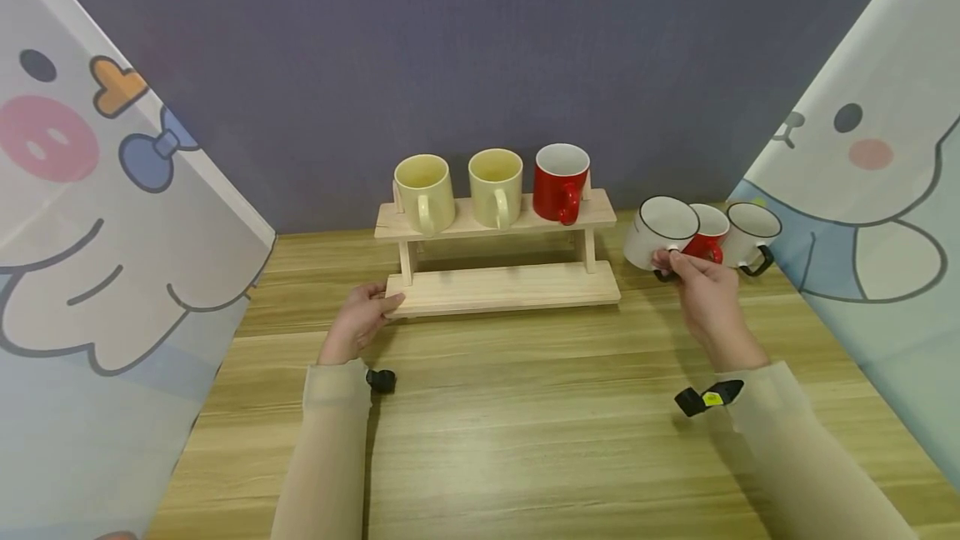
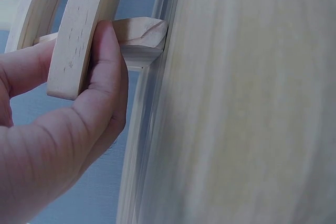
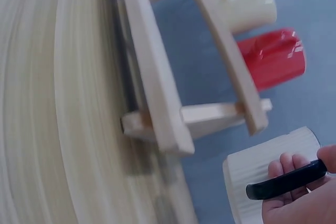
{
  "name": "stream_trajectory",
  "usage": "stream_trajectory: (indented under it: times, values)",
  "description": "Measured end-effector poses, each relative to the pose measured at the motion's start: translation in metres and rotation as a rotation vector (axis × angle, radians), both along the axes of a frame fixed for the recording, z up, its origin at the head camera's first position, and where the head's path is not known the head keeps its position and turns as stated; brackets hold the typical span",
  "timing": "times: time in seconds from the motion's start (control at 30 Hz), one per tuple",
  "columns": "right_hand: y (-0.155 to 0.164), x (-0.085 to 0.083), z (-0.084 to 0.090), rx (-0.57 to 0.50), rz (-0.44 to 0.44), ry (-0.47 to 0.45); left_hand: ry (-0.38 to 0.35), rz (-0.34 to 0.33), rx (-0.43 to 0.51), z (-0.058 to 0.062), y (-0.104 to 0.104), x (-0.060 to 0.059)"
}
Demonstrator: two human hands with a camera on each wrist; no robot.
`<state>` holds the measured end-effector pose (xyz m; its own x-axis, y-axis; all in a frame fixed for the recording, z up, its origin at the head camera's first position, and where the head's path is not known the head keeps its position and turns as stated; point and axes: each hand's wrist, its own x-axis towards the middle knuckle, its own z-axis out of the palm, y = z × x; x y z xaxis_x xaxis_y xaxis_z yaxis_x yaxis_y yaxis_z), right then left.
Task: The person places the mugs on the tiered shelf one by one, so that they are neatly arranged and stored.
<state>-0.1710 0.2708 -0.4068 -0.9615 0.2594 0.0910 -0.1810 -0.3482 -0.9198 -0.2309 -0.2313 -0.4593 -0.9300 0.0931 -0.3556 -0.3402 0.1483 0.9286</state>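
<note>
My left hand [image 1: 358,319] grips the left end of the lower board [image 1: 502,287] of a two-tier wooden rack, thumb on top; in the left wrist view, fingers [image 2: 107,61] wrap the board's end. By its black handle [image 3: 286,180], my right hand [image 1: 708,290] holds a white mug [image 1: 643,245] with a dark rim, upright just right of the rack. In the right wrist view, the mug's base shows against the blue-grey wall. On the upper shelf [image 1: 463,213] stand two pale yellow mugs [image 1: 438,205] and a red mug [image 1: 551,194], handles facing forward.
Behind the held mug, a second red mug [image 1: 712,227] and another white mug [image 1: 744,247] with a black handle stand on the wood-grain table [image 1: 510,423]. A dark wall [image 1: 480,48] rises behind the rack. Cartoon-printed panels [image 1: 847,215] flank both sides.
</note>
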Motion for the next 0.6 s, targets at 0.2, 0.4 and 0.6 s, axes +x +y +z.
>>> stream_trajectory:
  times: [0.2,0.4,0.6]
  values:
    - [-0.013,0.015,0.007,0.042,0.025,0.013,-0.005,0.0,0.005,0.0,0.0,0.0]
    - [-0.026,0.027,0.011,0.072,0.047,0.04,-0.001,-0.002,0.011,0.002,0.0,0.001]
    - [-0.041,0.035,0.012,0.121,0.091,0.035,-0.01,0.008,0.017,0.002,0.001,0.002]
